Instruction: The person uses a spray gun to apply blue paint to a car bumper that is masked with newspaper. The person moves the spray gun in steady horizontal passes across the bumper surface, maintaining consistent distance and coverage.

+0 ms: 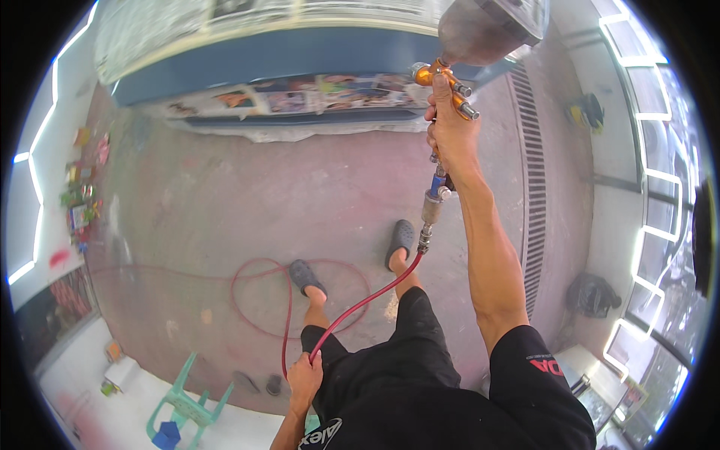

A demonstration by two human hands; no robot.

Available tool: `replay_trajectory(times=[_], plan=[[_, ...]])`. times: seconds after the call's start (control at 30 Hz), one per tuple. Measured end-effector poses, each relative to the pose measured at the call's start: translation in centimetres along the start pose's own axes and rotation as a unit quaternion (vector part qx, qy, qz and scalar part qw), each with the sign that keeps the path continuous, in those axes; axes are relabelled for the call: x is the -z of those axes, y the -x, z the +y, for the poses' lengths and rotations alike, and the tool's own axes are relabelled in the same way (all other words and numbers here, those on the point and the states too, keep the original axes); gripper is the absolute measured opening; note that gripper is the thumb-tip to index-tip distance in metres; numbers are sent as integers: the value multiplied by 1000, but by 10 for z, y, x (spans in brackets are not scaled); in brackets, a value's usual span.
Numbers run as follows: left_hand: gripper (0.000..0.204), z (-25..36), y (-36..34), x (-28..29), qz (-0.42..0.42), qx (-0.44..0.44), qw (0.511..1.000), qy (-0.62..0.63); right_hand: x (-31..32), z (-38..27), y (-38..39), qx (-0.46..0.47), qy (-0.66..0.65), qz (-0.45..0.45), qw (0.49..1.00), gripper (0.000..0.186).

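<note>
An orange-bodied spray gun (424, 73) with a large smoky paint cup (480, 34) on top is gripped in my right hand (454, 127), arm stretched forward. Below its handle hang a blue fitting and a cylindrical metal air filter (432, 206), joined to a red air hose (367, 298). My left hand (304, 375), low by my hip, is closed around that hose. In front of the gun lies a long blue painted panel (262, 54), seemingly part of a vehicle. Plastic sheeting (135, 37) covers its upper side, and printed masking paper (292, 100) lines its lower opening.
Loops of hose (234, 296) lie on the floor around my feet. A slotted drain grate (531, 172) runs along the right, with a black bag (592, 294) beyond it. At lower left stands a green plastic chair (191, 405); cans and boxes (81, 195) line the left wall.
</note>
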State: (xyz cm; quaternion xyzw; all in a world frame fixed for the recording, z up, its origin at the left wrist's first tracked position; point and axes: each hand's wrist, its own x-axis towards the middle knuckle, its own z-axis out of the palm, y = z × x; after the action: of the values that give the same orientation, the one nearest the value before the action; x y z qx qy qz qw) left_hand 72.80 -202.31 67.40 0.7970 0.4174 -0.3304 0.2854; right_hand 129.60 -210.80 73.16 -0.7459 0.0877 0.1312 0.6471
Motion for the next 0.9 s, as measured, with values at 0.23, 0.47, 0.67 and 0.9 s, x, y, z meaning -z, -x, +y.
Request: replay_trajectory(times=[0.23,0.47,0.67,0.9], plan=[[49,-93,6,18,24,48,997,63,-155,12,35,80,-38,-75,993,60],[51,-132,8,19,45,72,993,76,-262,7,73,111,-28,-145,983,70],[51,-121,5,15,23,54,997,48,-232,24,71,67,31,-161,984,67],[51,-64,-1,2,-11,8,1000,26,-84,41,31,38,5,-59,998,59]])
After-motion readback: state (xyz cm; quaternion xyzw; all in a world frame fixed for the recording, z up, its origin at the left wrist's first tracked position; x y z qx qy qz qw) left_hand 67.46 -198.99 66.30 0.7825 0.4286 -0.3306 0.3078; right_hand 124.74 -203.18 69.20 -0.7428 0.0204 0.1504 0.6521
